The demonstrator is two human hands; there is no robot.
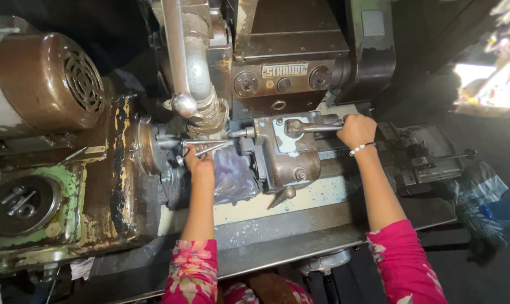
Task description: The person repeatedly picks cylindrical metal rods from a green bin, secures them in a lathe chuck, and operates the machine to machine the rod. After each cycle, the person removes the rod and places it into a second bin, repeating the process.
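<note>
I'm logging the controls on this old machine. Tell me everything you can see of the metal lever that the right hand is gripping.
The lever is a slim, bare steel rod lying almost level, pointing right from a round knob-like hub on top of the brownish metal slide block. It looks smooth, shiny and slightly worn. The right hand, with a beaded bracelet at the wrist, is closed around its outer end, hiding the tip. Nothing else touches it.

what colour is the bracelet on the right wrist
White beads: the bracelet sits just below the right hand, seen best in the head view.
</note>
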